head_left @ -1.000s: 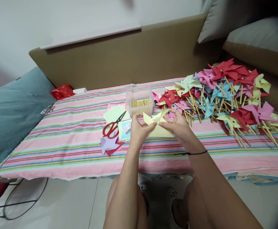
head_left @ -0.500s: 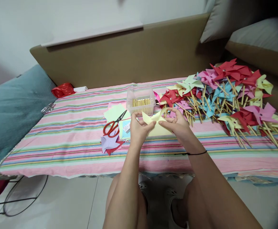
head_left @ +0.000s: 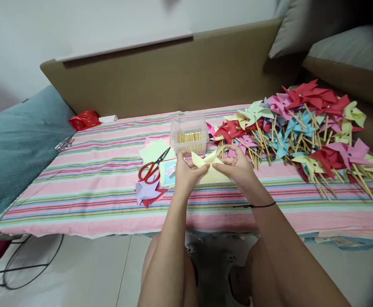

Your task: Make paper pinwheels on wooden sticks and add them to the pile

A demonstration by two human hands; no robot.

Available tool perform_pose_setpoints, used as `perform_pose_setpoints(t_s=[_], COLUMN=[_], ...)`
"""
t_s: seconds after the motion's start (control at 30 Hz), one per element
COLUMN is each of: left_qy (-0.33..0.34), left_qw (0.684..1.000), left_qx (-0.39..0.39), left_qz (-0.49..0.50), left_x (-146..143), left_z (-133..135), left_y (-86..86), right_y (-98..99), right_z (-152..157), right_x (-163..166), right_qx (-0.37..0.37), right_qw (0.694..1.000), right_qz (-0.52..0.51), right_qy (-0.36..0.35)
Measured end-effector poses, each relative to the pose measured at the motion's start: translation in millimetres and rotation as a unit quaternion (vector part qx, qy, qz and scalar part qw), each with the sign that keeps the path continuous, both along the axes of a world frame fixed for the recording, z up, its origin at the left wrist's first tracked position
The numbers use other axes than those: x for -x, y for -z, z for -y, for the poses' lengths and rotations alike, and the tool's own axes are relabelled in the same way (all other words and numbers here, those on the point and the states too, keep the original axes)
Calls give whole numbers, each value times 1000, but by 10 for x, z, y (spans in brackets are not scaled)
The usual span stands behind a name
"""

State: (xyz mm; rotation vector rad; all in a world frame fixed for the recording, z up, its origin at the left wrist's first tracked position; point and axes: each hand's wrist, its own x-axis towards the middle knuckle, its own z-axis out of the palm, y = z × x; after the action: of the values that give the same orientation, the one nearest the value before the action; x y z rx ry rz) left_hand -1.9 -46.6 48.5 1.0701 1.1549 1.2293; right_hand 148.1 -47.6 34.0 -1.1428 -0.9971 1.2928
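Both hands hold a yellow paper pinwheel (head_left: 215,175) between them, with two of its points bent in toward the middle. My left hand (head_left: 189,172) pinches its left side, thumb near the centre. On the other side my right hand (head_left: 236,165) is closed on the paper, its thumb also near the centre. Just beyond the hands stands a clear plastic box (head_left: 189,124) holding many short wooden sticks (head_left: 190,137). Red-handled scissors (head_left: 154,165) lie to the left on sheets of coloured paper (head_left: 154,150). Cut purple paper (head_left: 146,192) and red paper (head_left: 156,198) lie nearer me.
At the right, a large heap of finished pinwheels (head_left: 301,123) on wooden sticks covers the striped cloth (head_left: 93,183). A red plastic bag (head_left: 84,120) and a small white box (head_left: 108,119) lie at the back left. A blue cushion (head_left: 26,145) stands at the left end.
Hardly anything differs. Both hands keep their grip on the yellow pinwheel, and the thumbs stay near its centre.
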Motion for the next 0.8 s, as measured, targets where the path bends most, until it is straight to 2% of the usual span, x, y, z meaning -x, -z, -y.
perform_pose_setpoints(t_s=[0.8], left_qy=[10], left_qw=[999], left_qx=[25], left_qz=[-17], left_x=[10], left_z=[0], left_y=[-21], right_y=[-57], right_z=[25], right_x=[-7], right_qx=[10], right_qw=[1000], right_qz=[-2], right_qy=[-3])
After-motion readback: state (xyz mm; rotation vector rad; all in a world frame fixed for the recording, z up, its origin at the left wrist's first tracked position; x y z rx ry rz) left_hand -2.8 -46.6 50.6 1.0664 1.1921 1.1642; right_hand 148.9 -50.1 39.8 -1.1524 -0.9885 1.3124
